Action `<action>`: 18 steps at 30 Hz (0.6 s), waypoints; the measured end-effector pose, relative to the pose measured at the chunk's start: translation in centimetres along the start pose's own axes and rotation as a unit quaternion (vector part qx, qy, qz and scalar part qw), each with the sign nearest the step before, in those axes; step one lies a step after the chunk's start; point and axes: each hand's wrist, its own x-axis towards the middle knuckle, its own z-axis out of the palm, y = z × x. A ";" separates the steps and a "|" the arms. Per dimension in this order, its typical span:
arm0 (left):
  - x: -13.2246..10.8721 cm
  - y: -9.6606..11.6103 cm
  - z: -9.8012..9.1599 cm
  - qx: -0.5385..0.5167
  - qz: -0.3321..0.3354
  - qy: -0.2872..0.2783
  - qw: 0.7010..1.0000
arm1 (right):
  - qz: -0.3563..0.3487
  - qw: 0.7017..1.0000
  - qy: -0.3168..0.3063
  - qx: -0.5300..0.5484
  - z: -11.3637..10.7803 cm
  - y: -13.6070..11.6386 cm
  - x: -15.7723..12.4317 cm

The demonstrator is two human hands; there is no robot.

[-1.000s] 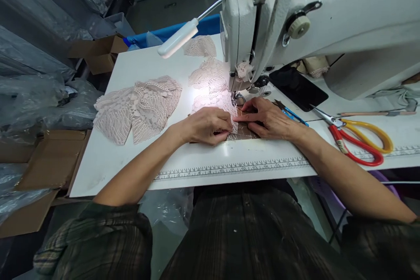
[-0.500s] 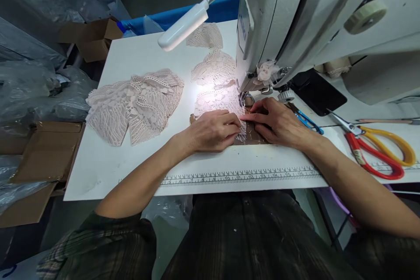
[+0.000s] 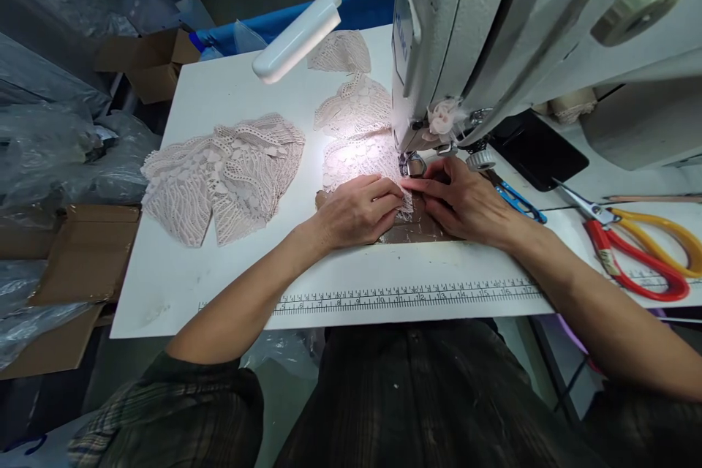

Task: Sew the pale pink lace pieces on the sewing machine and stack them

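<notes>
My left hand (image 3: 356, 210) lies on a pale pink lace piece (image 3: 359, 161), fingers curled and pressing it onto the table just in front of the presser foot (image 3: 412, 163) of a white sewing machine (image 3: 493, 22). From the other side my right hand (image 3: 463, 199) presses the lace edge with fingertips close together, touching my left fingertips. A brown piece (image 3: 417, 227) lies under both hands.
A stack of pink lace pieces (image 3: 224, 175) lies left on the white table (image 3: 180, 285). More lace (image 3: 343, 51) sits behind under the lamp (image 3: 296, 38). Blue snips (image 3: 515, 197) and red-and-yellow scissors (image 3: 641, 248) lie right. Cardboard boxes (image 3: 148, 66) and plastic bags stand left.
The view has shifted closer to the machine. Both hands have slid the lace a little toward the presser foot.
</notes>
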 end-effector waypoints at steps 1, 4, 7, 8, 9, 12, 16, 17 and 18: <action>0.0 -0.1 0.0 -0.008 -0.004 -0.001 1.000 | 0.003 1.000 0.002 0.007 -0.1 0.0 -0.1; 0.0 -0.3 0.1 -0.024 -0.015 -0.004 1.000 | 0.027 0.999 0.006 0.033 -0.6 -0.2 -0.4; 0.0 -0.4 0.3 -0.028 -0.026 -0.001 0.999 | 0.087 0.994 0.008 0.064 -1.5 -0.4 -0.5; 0.0 -0.4 0.4 -0.029 -0.030 0.002 0.999 | 0.107 0.992 0.012 0.066 -1.7 -0.4 -0.5; 0.0 -0.3 0.5 -0.031 -0.033 0.005 0.999 | 0.122 0.990 0.017 0.063 -1.9 -0.5 -0.5; 0.0 -0.3 0.9 -0.034 -0.042 0.015 0.998 | 0.127 0.990 0.039 0.051 -2.1 -0.7 -0.5; -0.1 -0.2 0.9 -0.028 -0.037 0.021 0.999 | 0.058 0.996 0.042 0.057 -1.3 -0.5 -0.7; -0.1 -0.2 0.9 -0.027 -0.032 0.023 0.999 | 0.034 0.997 0.036 0.056 -1.0 -0.4 -0.7; -0.1 -0.2 0.8 -0.025 -0.029 0.023 0.999 | 0.012 0.998 0.028 0.052 -0.8 -0.2 -0.8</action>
